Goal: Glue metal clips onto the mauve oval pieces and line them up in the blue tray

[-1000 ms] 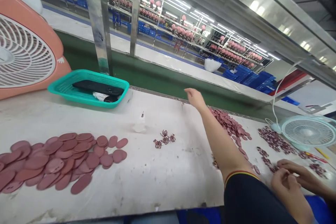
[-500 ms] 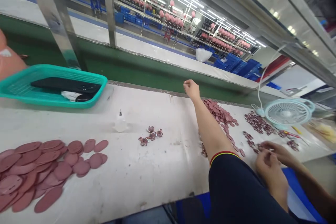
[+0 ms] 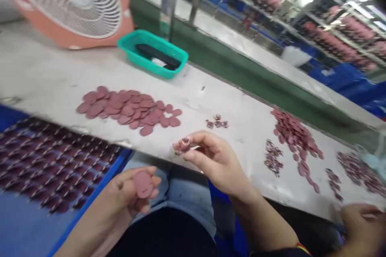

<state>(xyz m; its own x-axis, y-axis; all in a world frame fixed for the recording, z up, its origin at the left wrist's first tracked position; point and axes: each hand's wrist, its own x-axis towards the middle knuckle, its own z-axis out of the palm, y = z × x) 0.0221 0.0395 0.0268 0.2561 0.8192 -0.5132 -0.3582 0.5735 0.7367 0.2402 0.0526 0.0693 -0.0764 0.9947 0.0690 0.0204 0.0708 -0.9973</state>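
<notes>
Gripping an oval disc point(image 3: 143, 184) in the left hand point(image 3: 126, 194), low by the lap point(image 3: 189, 204), thumb at one edge, fingertips behind; flat face up, slotted end toward the body, long axis roughly fore-and-aft. Pinching a small brownish piece point(image 3: 183, 145) with the right hand point(image 3: 220, 164), fingers directed left, near the front edge of the table point(image 3: 193, 100); too blurred for reading its axis.

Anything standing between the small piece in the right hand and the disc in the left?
Nothing visible does. The right hand holds the small piece, the left hand holds the disc, and the gap between them looks open; only the left hand's own fingers show past the disc's edge.
</notes>
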